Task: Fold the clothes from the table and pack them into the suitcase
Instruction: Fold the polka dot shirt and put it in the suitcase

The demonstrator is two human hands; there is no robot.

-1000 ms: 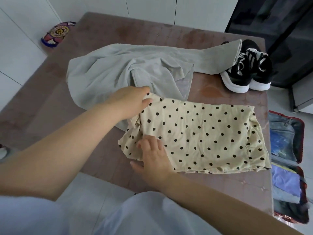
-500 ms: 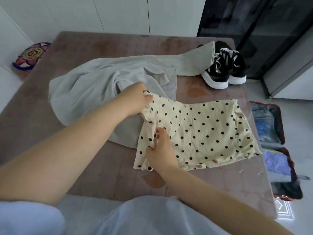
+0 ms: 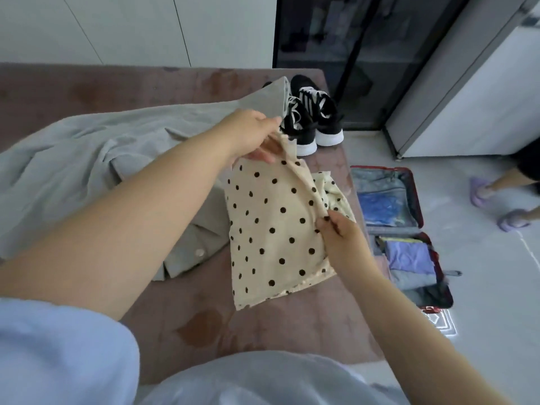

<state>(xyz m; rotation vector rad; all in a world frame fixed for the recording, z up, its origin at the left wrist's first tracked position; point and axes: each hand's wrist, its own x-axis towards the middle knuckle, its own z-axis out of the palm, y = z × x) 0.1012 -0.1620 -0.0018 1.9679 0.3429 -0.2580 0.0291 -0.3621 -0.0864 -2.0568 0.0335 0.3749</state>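
A cream garment with black polka dots [image 3: 271, 235] is folded over on itself near the table's right edge, partly lifted. My left hand [image 3: 254, 135] pinches its upper edge, raised above the table. My right hand [image 3: 339, 232] grips the fold on its right side. A large grey garment [image 3: 87, 168] lies spread and crumpled across the brown table [image 3: 263, 331], partly under my left arm. On the floor to the right lies an open red suitcase [image 3: 416, 197] holding folded blue, purple and grey clothes.
A pair of black-and-white sneakers [image 3: 312, 118] stands at the table's far right corner, just beyond my left hand. Another person's feet in purple slippers [image 3: 496, 206] are on the floor right of the suitcase. A dark glass cabinet [image 3: 365, 54] stands behind.
Both hands lifted the left end of the polka-dot garment and swung it rightward over the rest, halving its width. My view turned right, showing more of the suitcase.
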